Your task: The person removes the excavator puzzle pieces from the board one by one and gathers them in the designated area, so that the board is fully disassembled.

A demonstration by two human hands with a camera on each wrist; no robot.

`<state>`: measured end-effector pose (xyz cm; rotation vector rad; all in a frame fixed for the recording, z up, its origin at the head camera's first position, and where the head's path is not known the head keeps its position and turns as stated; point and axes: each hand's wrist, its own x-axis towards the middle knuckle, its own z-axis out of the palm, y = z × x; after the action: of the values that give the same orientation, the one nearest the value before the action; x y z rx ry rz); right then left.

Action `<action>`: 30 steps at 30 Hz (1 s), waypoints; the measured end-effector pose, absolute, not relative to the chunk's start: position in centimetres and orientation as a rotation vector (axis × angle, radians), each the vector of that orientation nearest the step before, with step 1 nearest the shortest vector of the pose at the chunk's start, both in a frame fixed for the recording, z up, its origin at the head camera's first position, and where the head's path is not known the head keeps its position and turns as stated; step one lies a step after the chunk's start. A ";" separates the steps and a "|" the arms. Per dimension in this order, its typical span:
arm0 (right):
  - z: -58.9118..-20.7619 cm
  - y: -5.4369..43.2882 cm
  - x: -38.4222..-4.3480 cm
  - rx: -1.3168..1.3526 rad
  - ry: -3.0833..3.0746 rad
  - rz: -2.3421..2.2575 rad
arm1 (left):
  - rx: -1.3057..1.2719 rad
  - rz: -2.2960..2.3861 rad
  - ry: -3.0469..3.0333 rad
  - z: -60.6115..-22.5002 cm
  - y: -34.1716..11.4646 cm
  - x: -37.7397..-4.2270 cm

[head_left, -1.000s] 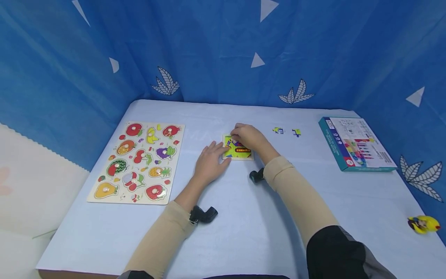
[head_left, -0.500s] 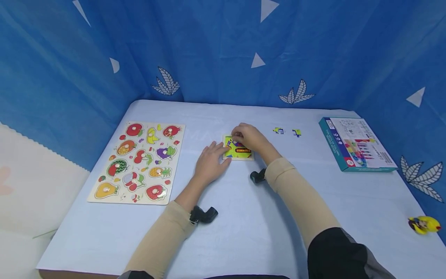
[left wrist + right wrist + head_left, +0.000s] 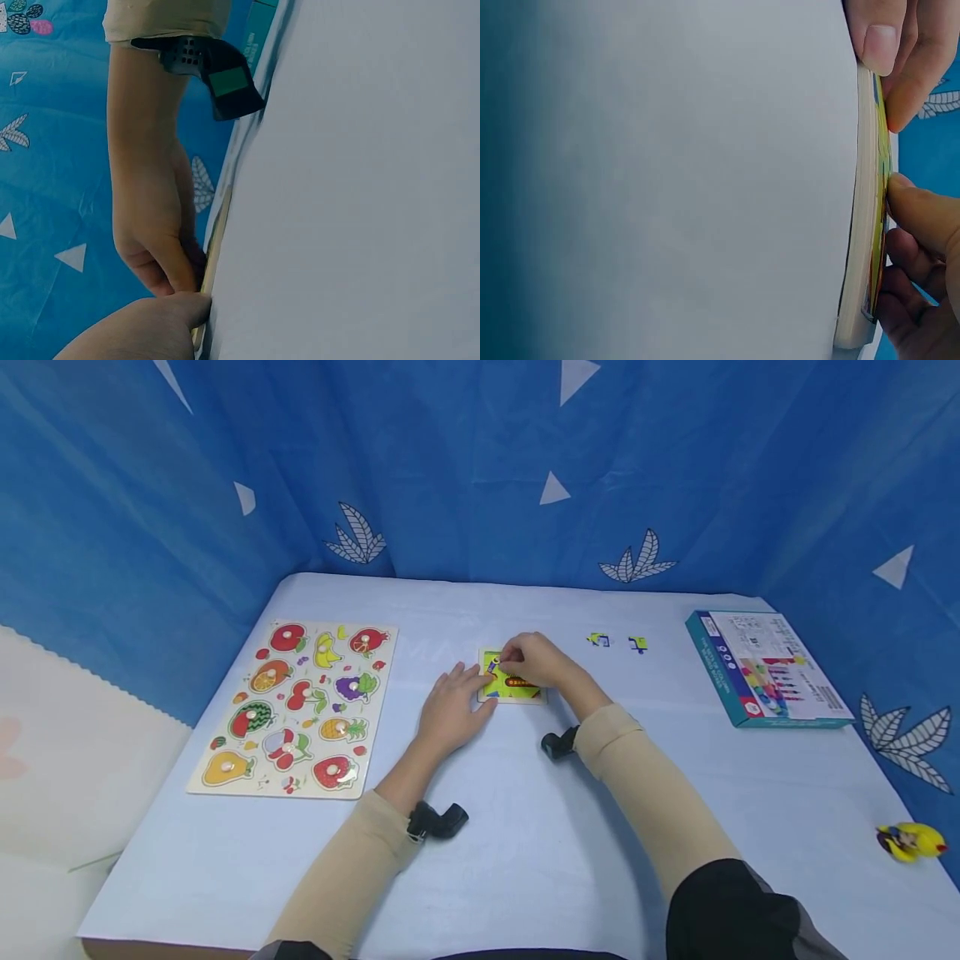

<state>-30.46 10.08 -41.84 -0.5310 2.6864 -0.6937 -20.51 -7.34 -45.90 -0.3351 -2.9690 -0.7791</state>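
A small yellow-green jigsaw puzzle in a pale tray [image 3: 519, 696] lies at the middle of the table, a purple and orange picture on it. My left hand [image 3: 452, 710] lies flat at its left side, fingers extended, with the thumb [image 3: 880, 51] over the edge in the right wrist view. Over the upper part of the puzzle, my right hand [image 3: 546, 662] bends down, thumb and fingers pinched at the surface. The puzzle piece there is mostly hidden by those fingers. Two loose pieces, one piece [image 3: 598, 641] and another piece [image 3: 638, 645], lie to the right.
On the left lies a large fruit knob-puzzle board [image 3: 296, 710]. A teal-edged box [image 3: 768, 672] sits at the back right, and a yellow toy duck [image 3: 911, 842] near the right edge. Blue cloth [image 3: 480, 477] hangs behind the white table [image 3: 495, 860].
My right hand has shifted slightly toward me over the puzzle, its fingers lower on the picture. The left hand stays in place, and the loose pieces have not moved.
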 end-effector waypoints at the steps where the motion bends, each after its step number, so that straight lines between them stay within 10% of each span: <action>1: -41.9 10.1 -30.5 -0.535 2.681 -0.698 | -0.335 -0.778 -2.969 -45.9 -7.3 -20.5; 30: -42.1 10.0 -30.3 -0.470 2.682 -0.730 | -0.335 -0.779 -2.975 -45.7 -7.4 -20.4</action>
<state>-30.28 9.96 -42.11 -0.4695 2.6816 -0.7300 -20.38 -7.36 -45.73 -0.3355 -2.9754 -0.7791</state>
